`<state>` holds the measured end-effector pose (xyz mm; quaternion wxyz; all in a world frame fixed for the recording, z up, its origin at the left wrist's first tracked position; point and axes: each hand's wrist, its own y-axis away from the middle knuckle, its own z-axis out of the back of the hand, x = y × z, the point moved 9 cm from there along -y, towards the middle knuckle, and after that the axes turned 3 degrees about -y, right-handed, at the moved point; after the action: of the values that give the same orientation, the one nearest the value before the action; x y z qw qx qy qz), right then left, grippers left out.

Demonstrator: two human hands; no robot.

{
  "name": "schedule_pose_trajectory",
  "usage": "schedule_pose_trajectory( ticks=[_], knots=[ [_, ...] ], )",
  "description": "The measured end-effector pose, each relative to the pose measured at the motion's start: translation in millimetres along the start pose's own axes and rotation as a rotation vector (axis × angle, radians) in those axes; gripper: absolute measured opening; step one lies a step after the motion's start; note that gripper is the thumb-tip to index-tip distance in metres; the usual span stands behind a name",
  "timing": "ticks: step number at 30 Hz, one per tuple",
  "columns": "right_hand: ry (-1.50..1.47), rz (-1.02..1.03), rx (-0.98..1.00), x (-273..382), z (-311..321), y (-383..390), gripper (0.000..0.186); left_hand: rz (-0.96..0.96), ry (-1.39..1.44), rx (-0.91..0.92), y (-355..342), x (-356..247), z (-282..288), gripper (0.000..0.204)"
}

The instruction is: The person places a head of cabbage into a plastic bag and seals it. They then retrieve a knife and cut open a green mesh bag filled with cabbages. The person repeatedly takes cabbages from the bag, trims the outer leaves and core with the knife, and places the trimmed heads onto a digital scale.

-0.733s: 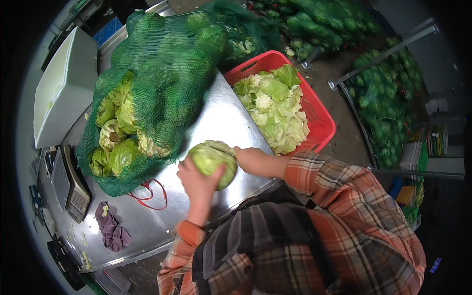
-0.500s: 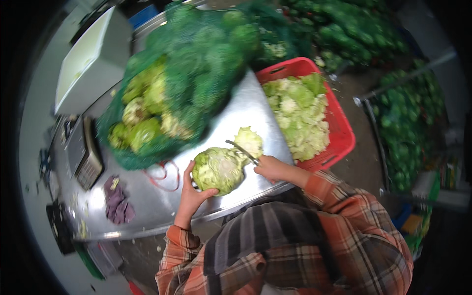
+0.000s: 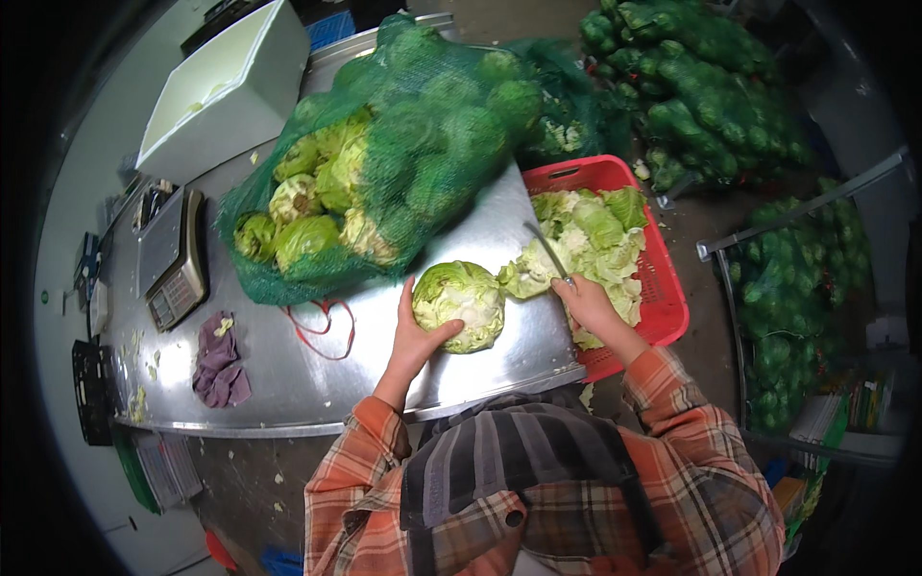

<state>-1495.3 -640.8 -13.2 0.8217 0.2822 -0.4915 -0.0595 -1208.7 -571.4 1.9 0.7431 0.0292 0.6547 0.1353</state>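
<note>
My left hand (image 3: pixel 423 336) grips a pale green cabbage (image 3: pixel 466 300) on the steel table (image 3: pixel 471 374) from the left side, thumb across its front. My right hand (image 3: pixel 588 309) is closed on the handle of a knife (image 3: pixel 544 246), its blade angled up and left. A loose cabbage leaf (image 3: pixel 521 278) trails from the cabbage's right side toward the blade. Just beyond the table's right edge sits a red plastic basket (image 3: pixel 663 288) heaped with pale leaves (image 3: pixel 607 230). A large green mesh sack (image 3: pixel 432 125) of cabbages lies on the table above my hands.
On the left stand a white foam box (image 3: pixel 202 120) and a scale (image 3: pixel 178 298), with a purple cloth (image 3: pixel 219 363) and red string (image 3: pixel 325 338) nearby. Filled mesh sacks (image 3: pixel 701 106) lie beyond the basket, beside a metal rail (image 3: pixel 807 202).
The knife and my right hand have swung outward to the right with the peeled leaf, over the basket's edge. My left hand stays on the cabbage. The view has also shifted.
</note>
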Motion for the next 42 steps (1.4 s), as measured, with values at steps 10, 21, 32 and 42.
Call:
schedule_pose_trajectory(
  ticks=[10, 21, 32, 42],
  knots=[
    [-0.073, 0.336, 0.044, 74.8, -67.8, 4.8, 0.052, -0.003, -0.129, 0.023, -26.6, 11.1, -8.6, 0.102],
    [0.018, 0.681, -0.150, 76.4, -55.0, -17.5, 0.028, -0.420, -0.842, 0.279, 22.5, -86.6, -15.0, 0.101],
    [0.099, 0.554, -0.189, 40.6, -26.0, 4.6, 0.026, -0.054, -0.136, 0.020, -14.7, -2.2, 45.9, 0.087],
    [0.379, 0.672, 0.066, 120.6, -66.3, 10.5, 0.046, -0.107, -0.120, -0.047, -20.2, -3.8, -5.2, 0.077]
  ],
)
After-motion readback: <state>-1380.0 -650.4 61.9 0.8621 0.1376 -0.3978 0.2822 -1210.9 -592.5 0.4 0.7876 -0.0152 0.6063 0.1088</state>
